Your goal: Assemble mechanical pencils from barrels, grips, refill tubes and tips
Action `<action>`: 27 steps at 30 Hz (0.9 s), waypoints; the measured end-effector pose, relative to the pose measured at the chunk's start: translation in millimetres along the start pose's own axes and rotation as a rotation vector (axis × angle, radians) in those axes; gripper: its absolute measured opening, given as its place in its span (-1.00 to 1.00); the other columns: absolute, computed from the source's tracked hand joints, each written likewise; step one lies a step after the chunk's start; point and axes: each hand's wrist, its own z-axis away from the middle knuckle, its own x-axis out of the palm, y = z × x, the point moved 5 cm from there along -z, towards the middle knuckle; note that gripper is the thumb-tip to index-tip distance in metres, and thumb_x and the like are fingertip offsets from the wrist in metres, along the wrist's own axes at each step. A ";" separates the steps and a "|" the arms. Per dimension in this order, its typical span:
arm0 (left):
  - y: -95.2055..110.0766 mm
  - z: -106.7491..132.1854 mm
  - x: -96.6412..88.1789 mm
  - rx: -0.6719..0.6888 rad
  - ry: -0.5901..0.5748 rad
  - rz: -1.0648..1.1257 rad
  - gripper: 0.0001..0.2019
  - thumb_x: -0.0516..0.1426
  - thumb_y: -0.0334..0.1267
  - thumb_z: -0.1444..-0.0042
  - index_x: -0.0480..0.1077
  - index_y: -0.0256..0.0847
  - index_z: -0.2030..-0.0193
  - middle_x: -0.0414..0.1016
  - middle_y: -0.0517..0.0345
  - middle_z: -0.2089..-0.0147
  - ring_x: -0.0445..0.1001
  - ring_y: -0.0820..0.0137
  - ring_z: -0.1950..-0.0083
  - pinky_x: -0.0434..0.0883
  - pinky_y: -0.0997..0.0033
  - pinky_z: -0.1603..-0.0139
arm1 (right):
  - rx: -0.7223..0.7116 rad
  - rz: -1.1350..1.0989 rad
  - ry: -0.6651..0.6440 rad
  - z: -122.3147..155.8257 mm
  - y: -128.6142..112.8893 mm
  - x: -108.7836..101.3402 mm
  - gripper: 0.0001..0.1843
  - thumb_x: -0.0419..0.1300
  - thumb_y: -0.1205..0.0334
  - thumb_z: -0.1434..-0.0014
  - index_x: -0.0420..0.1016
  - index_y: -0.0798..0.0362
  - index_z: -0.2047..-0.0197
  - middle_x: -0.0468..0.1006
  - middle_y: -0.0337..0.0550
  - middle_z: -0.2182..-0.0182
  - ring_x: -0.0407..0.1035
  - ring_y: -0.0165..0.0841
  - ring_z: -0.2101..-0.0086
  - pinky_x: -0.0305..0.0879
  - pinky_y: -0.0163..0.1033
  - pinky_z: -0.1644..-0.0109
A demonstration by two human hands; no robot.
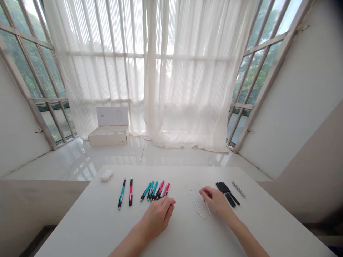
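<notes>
My right hand (215, 200) pinches a thin white pen refill (208, 208) between thumb and fingertips. Just left of it, several more thin refills (195, 203) lie in a loose bundle on the table. My left hand (160, 216) rests nearer the middle, fingers curled together; whatever they may hold is hidden. Beyond that hand lie several pen barrels, some teal (146, 192) and some pink (166, 189), partly covered by it. To the right of my right hand are black grip sleeves (224, 188) in a cluster and a slanted row of small grey pen tips (238, 189).
On the white table (88, 228), a teal pen (122, 193) and a pink pen (130, 191) lie side by side at the left. Behind them is a white rounded case (106, 175). An opened white box (108, 137) stands on the ledge before the curtain (187, 89).
</notes>
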 end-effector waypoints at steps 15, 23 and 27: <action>-14.0 -1.3 7.0 -0.183 -0.024 0.246 -0.85 0.06 -0.31 -0.26 0.36 -0.12 0.06 0.59 0.10 0.21 0.54 0.38 0.26 0.41 0.46 0.23 | -0.154 0.213 0.012 8.4 -14.1 13.0 -0.65 0.00 0.03 -0.23 0.49 0.03 0.38 0.54 -0.15 0.52 0.35 -0.31 0.51 0.22 -0.22 0.37; -15.0 -7.4 1.3 -0.313 0.059 0.411 -0.85 0.06 -0.24 -0.26 0.42 -0.19 0.16 0.58 0.06 0.27 0.48 0.36 0.31 0.35 0.43 0.30 | -0.288 0.180 -0.026 19.6 -39.0 20.6 -0.62 -0.03 0.01 -0.28 0.49 0.03 0.36 0.53 -0.17 0.51 0.31 -0.36 0.52 0.22 -0.26 0.39; -21.8 -5.6 11.3 -0.379 0.021 0.595 -0.86 0.11 -0.20 -0.21 0.39 -0.22 0.22 0.54 0.07 0.30 0.47 0.38 0.30 0.38 0.44 0.30 | -0.309 0.149 -0.062 24.4 -45.7 26.7 -0.60 -0.03 -0.02 -0.28 0.49 0.04 0.37 0.51 -0.19 0.52 0.30 -0.37 0.51 0.22 -0.27 0.39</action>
